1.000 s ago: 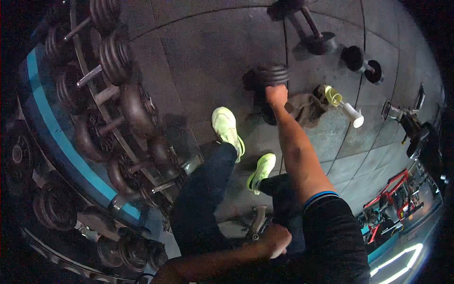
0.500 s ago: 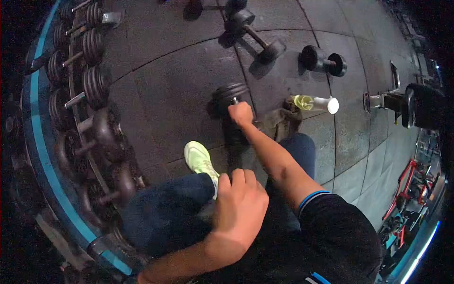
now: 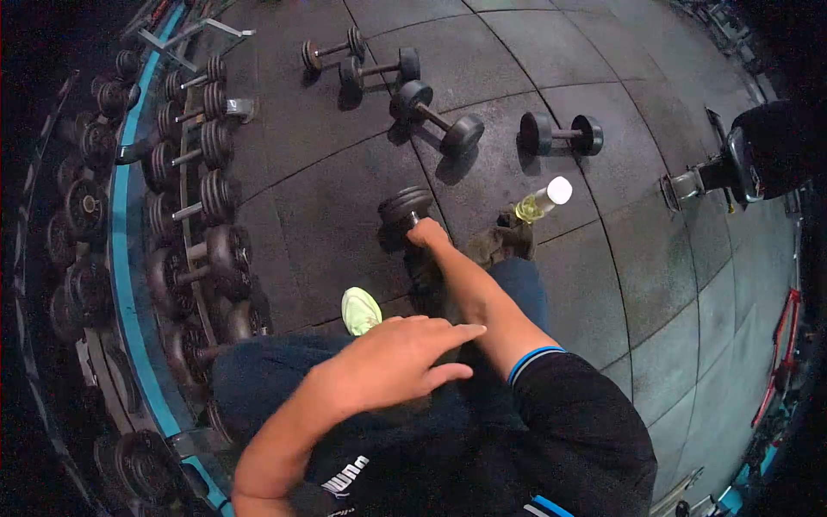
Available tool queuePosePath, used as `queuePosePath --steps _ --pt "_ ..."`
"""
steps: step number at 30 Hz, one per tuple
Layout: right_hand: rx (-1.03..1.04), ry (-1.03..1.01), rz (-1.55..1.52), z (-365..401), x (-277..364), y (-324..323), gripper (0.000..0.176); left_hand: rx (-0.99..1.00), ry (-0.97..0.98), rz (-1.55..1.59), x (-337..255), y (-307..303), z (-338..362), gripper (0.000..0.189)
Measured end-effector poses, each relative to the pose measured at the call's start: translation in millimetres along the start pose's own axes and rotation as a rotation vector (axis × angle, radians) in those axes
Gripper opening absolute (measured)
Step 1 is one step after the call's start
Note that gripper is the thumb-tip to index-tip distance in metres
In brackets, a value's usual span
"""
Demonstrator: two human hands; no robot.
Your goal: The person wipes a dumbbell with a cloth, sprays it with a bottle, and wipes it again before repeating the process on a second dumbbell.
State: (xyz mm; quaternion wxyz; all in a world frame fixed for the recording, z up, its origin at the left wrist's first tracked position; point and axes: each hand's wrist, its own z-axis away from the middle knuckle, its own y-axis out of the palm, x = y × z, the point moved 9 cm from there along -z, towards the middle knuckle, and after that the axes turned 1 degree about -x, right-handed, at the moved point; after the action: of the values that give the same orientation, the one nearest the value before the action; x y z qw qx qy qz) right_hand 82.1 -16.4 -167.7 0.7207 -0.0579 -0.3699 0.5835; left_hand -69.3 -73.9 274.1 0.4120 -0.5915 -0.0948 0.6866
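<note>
My right hand (image 3: 426, 231) is closed round the handle of a dark dumbbell (image 3: 405, 205), whose far plates show beyond the knuckles; its near end lies in shadow behind the arm. The right arm reaches straight down between my legs. Across my lap, my left hand (image 3: 392, 362) is open, with fingers stretched to the right and thumb apart. Its fingertips overlap the right arm near the elbow in this view. Just right of the dumbbell lies a crumpled brown cloth (image 3: 500, 241). Beside that cloth is a clear bottle (image 3: 538, 200) with a white cap and yellowish contents.
Several dumbbells lie farther out on the rubber floor, including a thick black one (image 3: 438, 119) and a shorter one (image 3: 562, 135). A loaded dumbbell rack (image 3: 217, 198) runs along the left, by a blue strip (image 3: 122, 250). To the right stands a black padded bench (image 3: 762, 159).
My left hand has gone from loosely curled and raised to stretched out flat toward the right arm. The view has shifted, showing more floor and rack; the right hand keeps its grip.
</note>
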Motion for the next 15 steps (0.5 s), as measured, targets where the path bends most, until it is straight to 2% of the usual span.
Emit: queuePosePath --steps 2,3,4,6,8,10,13,14,15 --pt "0.061 -0.108 0.134 -17.4 -9.9 7.6 0.09 0.056 0.011 0.005 -14.8 -22.1 9.8 0.052" --pt "0.108 -0.204 0.173 -26.7 -18.4 8.8 0.112 0.025 0.002 -0.094 -21.3 -42.5 13.1 0.051" --pt "0.071 -0.201 0.134 -21.7 -25.8 -9.8 0.111 -0.006 -0.009 -0.187 -24.1 -61.8 15.8 0.05" --pt "0.007 -0.193 0.059 -0.4 -39.2 -51.7 0.109 -0.13 -0.054 -0.119 -14.2 -100.5 16.4 0.048" --pt "-0.009 -0.235 0.087 23.5 -53.4 -94.0 0.103 -0.163 -0.295 0.036 9.2 -133.9 17.9 0.048" --pt "-0.053 -0.147 0.133 62.8 -84.8 -139.2 0.095 -0.355 -0.325 -0.045 39.5 -160.8 25.5 0.05" --pt "-0.396 0.154 0.037 138.1 -141.3 -207.0 0.096 -0.423 -0.368 -0.487 77.4 -158.0 43.8 0.053" --pt "-0.544 0.228 0.006 156.9 -152.5 -225.5 0.098 -0.339 -0.403 -0.493 82.3 -144.6 43.2 0.054" --pt "-0.694 0.215 -0.026 165.6 -155.1 -239.9 0.098 -0.253 -0.44 -0.496 85.3 -127.8 44.5 0.056"
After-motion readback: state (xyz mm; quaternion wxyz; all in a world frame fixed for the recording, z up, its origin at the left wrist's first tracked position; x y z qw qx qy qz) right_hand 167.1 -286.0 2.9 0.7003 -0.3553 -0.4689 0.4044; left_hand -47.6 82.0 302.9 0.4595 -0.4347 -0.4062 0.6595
